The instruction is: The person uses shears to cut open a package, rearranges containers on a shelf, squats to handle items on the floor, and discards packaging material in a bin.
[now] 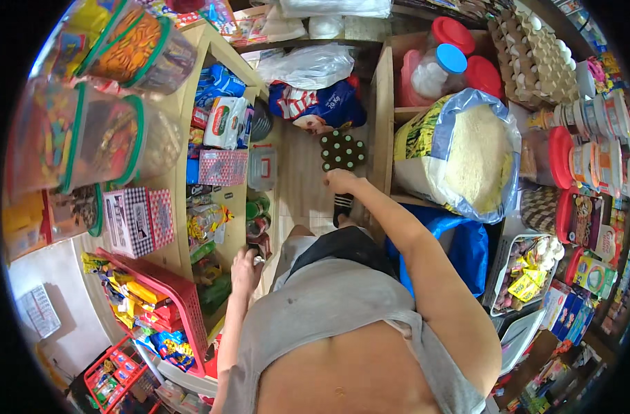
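Note:
My right hand (340,181) is closed at the near edge of a bundle of dark bottles (342,150) with pale green caps, in the aisle before me. The fingers look clenched on the bundle, though their grip is partly hidden. At the lower shelf on the left is my left hand (245,271), its fingers bent beside a dark red pack (261,244). A small shiny whitish thing (258,260) shows at those fingers; whether they hold it is unclear. Jars with green and red contents (258,217) stand just beyond on that shelf.
A wooden shelf (227,207) bounds the aisle on the left. On the right stands an open rice sack (480,155), with a blue bag (444,248) below it. A large blue dog-food bag (317,103) blocks the far end. Egg trays (532,62) rest at upper right.

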`<action>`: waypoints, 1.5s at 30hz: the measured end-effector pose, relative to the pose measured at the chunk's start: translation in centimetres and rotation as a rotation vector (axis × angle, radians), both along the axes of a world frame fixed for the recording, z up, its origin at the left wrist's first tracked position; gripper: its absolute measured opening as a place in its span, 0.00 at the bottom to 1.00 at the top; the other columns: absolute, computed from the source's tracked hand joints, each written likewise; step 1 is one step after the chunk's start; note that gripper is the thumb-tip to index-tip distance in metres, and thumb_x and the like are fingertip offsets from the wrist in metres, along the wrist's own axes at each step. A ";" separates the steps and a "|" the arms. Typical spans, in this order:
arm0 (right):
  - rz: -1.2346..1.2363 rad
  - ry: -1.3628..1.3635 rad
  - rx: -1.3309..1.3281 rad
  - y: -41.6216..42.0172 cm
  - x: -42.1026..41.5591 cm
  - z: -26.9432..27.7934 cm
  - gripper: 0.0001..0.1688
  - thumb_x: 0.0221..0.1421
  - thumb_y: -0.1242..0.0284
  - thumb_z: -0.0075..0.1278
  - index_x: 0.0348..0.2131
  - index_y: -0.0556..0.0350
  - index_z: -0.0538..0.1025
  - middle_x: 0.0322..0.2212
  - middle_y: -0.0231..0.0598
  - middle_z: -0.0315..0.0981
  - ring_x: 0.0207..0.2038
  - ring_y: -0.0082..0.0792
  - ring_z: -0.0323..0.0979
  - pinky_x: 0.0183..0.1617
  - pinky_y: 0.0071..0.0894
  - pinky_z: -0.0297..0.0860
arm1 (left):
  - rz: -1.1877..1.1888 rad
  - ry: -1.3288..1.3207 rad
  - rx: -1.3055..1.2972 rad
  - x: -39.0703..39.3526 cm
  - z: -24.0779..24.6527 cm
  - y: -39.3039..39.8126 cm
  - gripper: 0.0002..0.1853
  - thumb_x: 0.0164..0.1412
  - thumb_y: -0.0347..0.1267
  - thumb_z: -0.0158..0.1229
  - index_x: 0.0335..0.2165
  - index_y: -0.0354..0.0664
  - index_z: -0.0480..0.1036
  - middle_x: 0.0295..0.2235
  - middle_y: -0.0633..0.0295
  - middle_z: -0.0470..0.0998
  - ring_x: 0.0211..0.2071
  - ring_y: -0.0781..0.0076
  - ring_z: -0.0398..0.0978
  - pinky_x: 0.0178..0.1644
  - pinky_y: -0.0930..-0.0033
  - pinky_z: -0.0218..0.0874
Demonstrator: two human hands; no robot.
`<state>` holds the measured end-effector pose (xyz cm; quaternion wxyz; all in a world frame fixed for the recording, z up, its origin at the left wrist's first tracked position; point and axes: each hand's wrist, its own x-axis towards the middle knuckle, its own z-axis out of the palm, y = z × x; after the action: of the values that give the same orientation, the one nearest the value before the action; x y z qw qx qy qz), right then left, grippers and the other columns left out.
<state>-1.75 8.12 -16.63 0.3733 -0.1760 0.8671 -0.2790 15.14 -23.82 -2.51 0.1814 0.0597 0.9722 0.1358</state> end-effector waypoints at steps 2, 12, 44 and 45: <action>-0.104 -0.002 -0.053 0.9 -0.6 -1.1 0.15 0.39 0.73 0.50 0.33 0.55 0.75 0.33 0.47 0.73 0.39 0.44 0.71 0.41 0.39 0.67 | -0.050 -0.039 0.065 -3.7 -0.5 2.3 0.17 0.45 0.30 0.57 0.38 0.40 0.69 0.41 0.49 0.67 0.39 0.48 0.67 0.41 0.54 0.61; -0.478 -0.100 -0.286 5.2 -0.1 -9.6 0.10 0.38 0.74 0.54 0.27 0.58 0.75 0.27 0.45 0.74 0.31 0.39 0.72 0.35 0.34 0.67 | -0.471 -0.370 -0.072 -17.0 -10.4 10.9 0.18 0.47 0.33 0.56 0.39 0.39 0.69 0.41 0.53 0.68 0.44 0.53 0.67 0.45 0.56 0.60; -0.799 -0.167 0.295 6.6 -14.2 -37.6 0.16 0.45 0.67 0.51 0.36 0.53 0.74 0.32 0.50 0.72 0.37 0.50 0.71 0.42 0.46 0.67 | -0.229 -0.253 0.269 -24.3 -31.8 13.0 0.35 0.44 0.35 0.57 0.51 0.33 0.57 0.53 0.38 0.54 0.54 0.40 0.52 0.57 0.50 0.45; -0.805 -0.129 0.324 6.4 -14.9 -38.1 0.17 0.46 0.66 0.51 0.38 0.52 0.73 0.33 0.50 0.72 0.38 0.50 0.70 0.42 0.46 0.67 | -0.195 -0.271 0.241 -23.1 -31.8 12.9 0.34 0.44 0.35 0.57 0.50 0.32 0.58 0.53 0.38 0.54 0.54 0.39 0.52 0.57 0.49 0.45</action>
<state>-16.65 14.54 -54.75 0.3109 0.2545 0.8740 -0.2733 -7.98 -10.94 -34.30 0.3145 0.1560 0.9051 0.2397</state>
